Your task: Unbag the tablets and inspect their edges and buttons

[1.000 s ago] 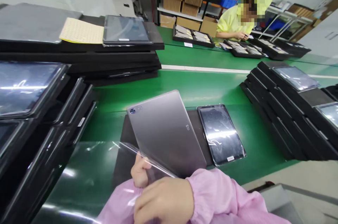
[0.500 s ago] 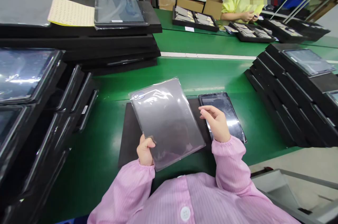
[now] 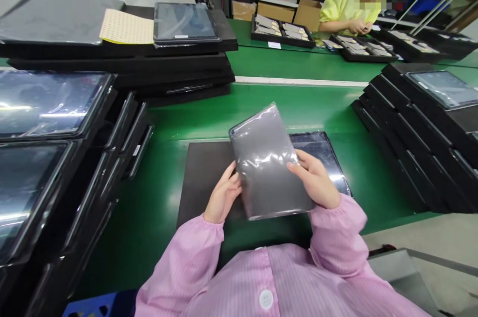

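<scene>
A tablet (image 3: 269,167) in a clear plastic sleeve is held tilted, its grey back with a corner camera facing me. My right hand (image 3: 315,177) grips its right edge, thumb on the back and fingers behind. Beside its left edge, my left hand (image 3: 224,195) has its fingers stretched out, close to or just touching the sleeve. Under them lies a flat black foam sheet (image 3: 197,172). Another tablet (image 3: 324,152), screen up, lies at the right, partly covered by my right hand and the held tablet.
Stacks of black foam trays with tablets stand at left (image 3: 85,157) and right (image 3: 407,142). On the back-left stack (image 3: 186,65) lie a yellow sticker sheet (image 3: 127,27) and tablets. Across the green bench (image 3: 298,102), a co-worker in yellow (image 3: 341,0) handles small parts near parts trays (image 3: 282,33).
The held tablet has shifted right and turned more upright. My right hand has taken hold of its right edge; my left hand has loosened from the lower left.
</scene>
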A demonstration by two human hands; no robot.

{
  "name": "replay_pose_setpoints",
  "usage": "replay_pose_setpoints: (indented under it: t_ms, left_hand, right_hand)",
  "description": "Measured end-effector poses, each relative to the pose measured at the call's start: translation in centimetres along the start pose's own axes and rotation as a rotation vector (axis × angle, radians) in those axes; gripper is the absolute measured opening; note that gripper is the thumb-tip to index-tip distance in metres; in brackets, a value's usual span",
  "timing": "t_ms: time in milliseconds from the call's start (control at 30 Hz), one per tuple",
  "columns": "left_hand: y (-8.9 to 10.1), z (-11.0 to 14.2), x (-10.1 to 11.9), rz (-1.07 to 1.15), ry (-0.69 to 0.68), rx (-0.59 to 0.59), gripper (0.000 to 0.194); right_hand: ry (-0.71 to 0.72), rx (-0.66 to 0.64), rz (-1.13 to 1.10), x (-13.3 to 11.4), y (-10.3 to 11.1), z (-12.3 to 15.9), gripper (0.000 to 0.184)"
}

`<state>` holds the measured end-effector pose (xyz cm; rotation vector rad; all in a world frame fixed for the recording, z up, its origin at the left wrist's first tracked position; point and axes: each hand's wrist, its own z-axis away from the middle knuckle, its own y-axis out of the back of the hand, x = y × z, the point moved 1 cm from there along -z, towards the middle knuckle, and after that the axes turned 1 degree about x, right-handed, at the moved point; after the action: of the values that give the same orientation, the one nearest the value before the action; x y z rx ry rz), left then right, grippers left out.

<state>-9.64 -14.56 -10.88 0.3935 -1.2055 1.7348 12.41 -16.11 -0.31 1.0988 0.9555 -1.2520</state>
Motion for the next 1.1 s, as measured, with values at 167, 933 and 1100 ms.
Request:
replay_pose_setpoints:
  t_ms: [167, 933, 1100]
  left_hand:
    - [-1.6, 0.3, 0.8, -0.062, -0.01, -0.105, 0.077]
    - [-0.3, 1.5, 4.5, -0.452, -0.219, 0.496, 0.045]
    - [3.8, 3.2, 4.7, -1.143, -0.769, 0.805, 0.087]
  right_hand:
    - [0.156, 0.238, 0.607, -2.8, -0.2, 2.3, 0.039]
    - [-0.218, 0.755, 0.422, 7.4, 12.3, 2.5, 0.032]
    - [-0.365, 0.654, 0.363, 10.0, 13.3, 1.5, 0.031]
